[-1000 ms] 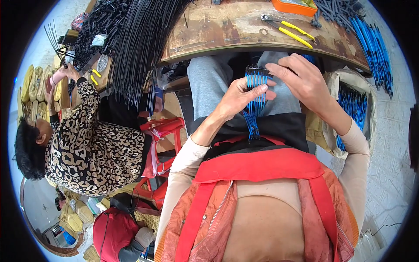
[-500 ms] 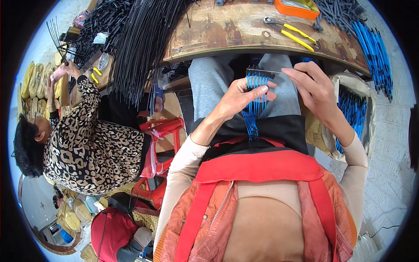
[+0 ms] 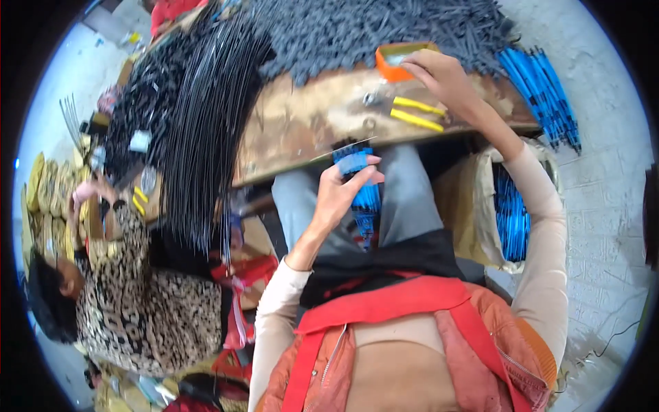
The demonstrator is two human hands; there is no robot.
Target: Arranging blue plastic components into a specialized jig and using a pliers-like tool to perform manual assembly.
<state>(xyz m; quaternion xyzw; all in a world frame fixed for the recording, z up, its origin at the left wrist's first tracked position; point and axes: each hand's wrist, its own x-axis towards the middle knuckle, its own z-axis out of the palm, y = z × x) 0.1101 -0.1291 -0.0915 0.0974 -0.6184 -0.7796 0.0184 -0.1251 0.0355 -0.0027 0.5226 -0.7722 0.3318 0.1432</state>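
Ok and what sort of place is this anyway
Probably a small assembly workshop: a worn wooden bench is heaped with loose grey parts, and it also bears long black rods and yellow-handled pliers.

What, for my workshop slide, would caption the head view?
Left hand holding a blue rod bundle, right hand at an orange box near yellow-handled pliers.

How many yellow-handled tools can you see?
2: one yellow-handled tool lies on the wooden table near the orange box, a second tool left of the long black rods. Others may be hidden.
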